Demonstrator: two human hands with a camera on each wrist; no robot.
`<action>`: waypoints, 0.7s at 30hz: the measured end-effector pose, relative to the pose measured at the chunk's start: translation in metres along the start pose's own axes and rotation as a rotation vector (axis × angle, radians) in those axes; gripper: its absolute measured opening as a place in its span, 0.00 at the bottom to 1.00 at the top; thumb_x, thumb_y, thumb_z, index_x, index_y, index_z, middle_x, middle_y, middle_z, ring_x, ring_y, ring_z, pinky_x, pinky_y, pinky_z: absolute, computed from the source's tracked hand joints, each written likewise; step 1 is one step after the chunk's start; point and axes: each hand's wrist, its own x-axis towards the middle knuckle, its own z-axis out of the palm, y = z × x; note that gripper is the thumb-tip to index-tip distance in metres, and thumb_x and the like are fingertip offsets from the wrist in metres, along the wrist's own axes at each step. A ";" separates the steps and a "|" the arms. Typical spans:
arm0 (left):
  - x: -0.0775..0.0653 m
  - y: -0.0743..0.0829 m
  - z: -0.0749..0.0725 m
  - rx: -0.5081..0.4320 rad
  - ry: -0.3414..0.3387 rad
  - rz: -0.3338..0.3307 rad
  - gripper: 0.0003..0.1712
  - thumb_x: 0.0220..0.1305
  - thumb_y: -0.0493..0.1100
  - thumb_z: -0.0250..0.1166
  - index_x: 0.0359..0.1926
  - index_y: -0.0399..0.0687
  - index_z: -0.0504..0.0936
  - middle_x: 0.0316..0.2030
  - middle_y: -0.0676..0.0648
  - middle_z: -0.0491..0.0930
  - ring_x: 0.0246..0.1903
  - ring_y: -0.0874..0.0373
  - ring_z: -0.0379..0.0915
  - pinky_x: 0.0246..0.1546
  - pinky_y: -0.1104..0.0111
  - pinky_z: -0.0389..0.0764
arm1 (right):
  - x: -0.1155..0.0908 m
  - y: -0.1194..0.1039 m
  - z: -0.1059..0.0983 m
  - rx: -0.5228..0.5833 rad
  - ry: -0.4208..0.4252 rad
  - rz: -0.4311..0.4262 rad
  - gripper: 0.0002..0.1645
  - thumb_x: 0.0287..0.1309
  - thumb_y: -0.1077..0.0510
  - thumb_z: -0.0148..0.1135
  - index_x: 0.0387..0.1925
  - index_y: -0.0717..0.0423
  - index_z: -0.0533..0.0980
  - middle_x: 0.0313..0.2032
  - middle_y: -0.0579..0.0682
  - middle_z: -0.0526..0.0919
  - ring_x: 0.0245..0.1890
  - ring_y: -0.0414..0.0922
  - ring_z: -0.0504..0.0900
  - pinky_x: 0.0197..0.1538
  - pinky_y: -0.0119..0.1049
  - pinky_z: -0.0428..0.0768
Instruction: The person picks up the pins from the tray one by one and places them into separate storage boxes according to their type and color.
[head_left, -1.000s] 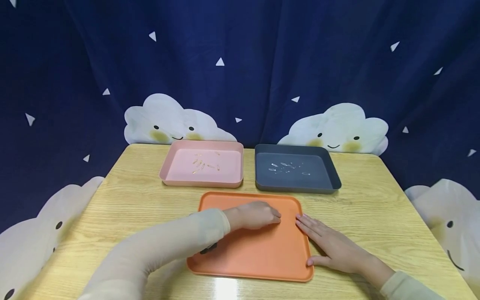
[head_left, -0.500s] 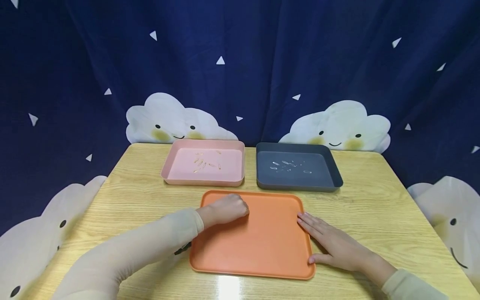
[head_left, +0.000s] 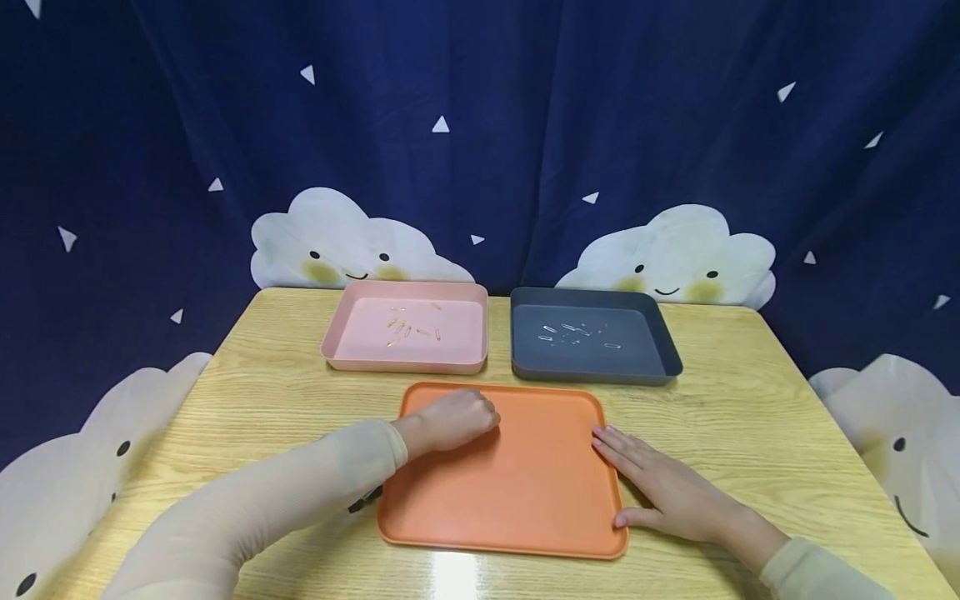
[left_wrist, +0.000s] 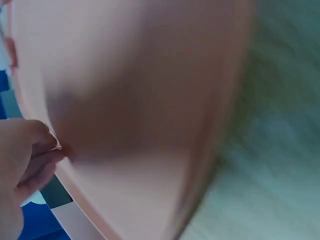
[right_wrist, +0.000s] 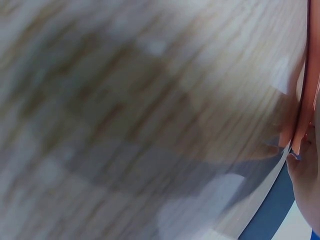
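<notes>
Over the left part of the orange tray point(head_left: 540, 483), my left hand point(head_left: 457, 418) is curled, with its knuckles up. In the left wrist view its fingertips pinch a small, thin, shiny safety pin point(left_wrist: 56, 141), mostly hidden by the fingers. My right hand point(head_left: 667, 487) rests at the tray's right rim with straight fingers, and its thumb touches the rim lower down. Gold safety pins point(head_left: 408, 332) lie scattered in the pink tray point(head_left: 405, 365), behind the orange one. Silver safety pins point(head_left: 612, 346) lie in the dark blue-grey tray point(head_left: 592, 375) at the back right.
The trays stand on a light wooden table point(head_left: 285, 400). Behind it hangs a navy curtain point(head_left: 495, 100) with white triangles and smiling clouds. A dark wrist strap point(head_left: 366, 498) shows below the left sleeve.
My left hand has moved left across the orange tray, then stayed in place over the last half second. The right hand has kept its position on the rim.
</notes>
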 end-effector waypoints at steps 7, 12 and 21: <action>0.002 0.000 -0.004 -0.586 0.102 -0.417 0.06 0.54 0.30 0.65 0.27 0.42 0.86 0.26 0.50 0.88 0.27 0.64 0.81 0.30 0.81 0.76 | 0.001 0.002 0.002 -0.024 0.026 -0.044 0.55 0.56 0.30 0.60 0.76 0.48 0.53 0.77 0.49 0.57 0.76 0.47 0.57 0.72 0.10 0.33; 0.002 -0.002 -0.006 -0.835 0.131 -0.659 0.05 0.54 0.30 0.66 0.26 0.39 0.87 0.24 0.45 0.88 0.23 0.63 0.81 0.26 0.82 0.75 | 0.003 0.003 0.002 -0.045 0.047 -0.085 0.53 0.57 0.32 0.61 0.76 0.50 0.54 0.76 0.51 0.58 0.76 0.47 0.57 0.73 0.12 0.33; 0.004 -0.008 -0.005 -1.365 0.049 -1.063 0.05 0.53 0.30 0.67 0.32 0.32 0.87 0.27 0.40 0.88 0.23 0.59 0.85 0.31 0.67 0.87 | 0.001 0.002 0.002 -0.034 0.022 -0.047 0.54 0.56 0.30 0.59 0.76 0.49 0.53 0.77 0.49 0.56 0.78 0.44 0.54 0.72 0.10 0.32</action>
